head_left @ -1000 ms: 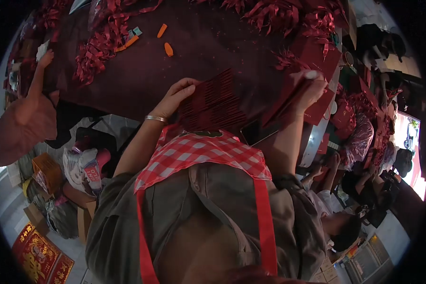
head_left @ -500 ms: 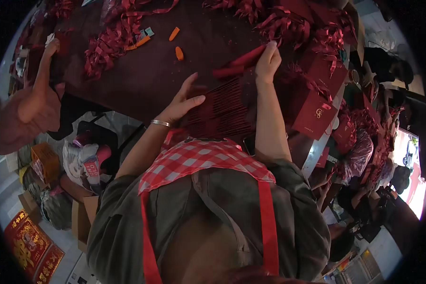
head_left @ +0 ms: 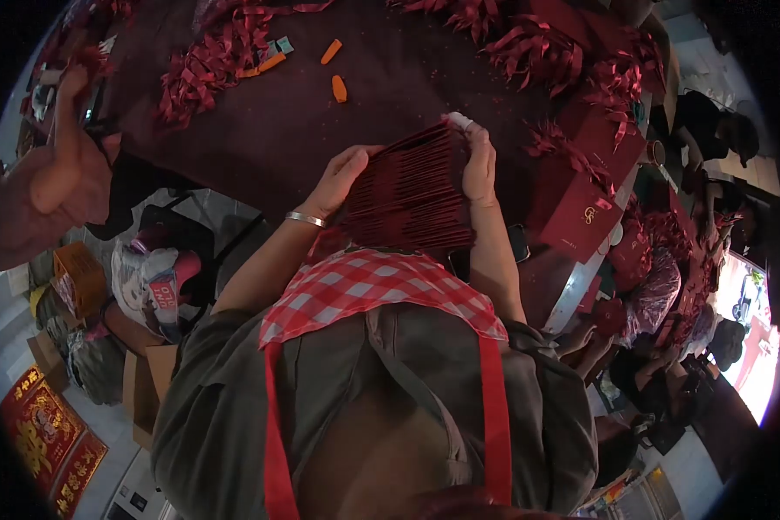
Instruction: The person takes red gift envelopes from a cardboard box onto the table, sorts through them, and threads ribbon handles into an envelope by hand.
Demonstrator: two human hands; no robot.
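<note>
A thick row of dark red folded card pieces stands on edge in front of the checked apron, at the near side of the dark red table cover. My left hand, with a bracelet at the wrist, holds the row's left side, thumb at its top corner. Against the right side rests my right hand, its fingers close together and something white on a fingertip at the far right corner. Both hands have the row between them.
Red ribbon bundles lie at the back left, others at the back right. Orange pieces lie mid-table. Red printed bags are at the right. A phone lies near my right forearm. A co-worker's arm reaches in at the left.
My right hand first held red pieces at the right, swung them over to the row's far end, and now presses the row's right side. My left hand has closed back onto the left side.
</note>
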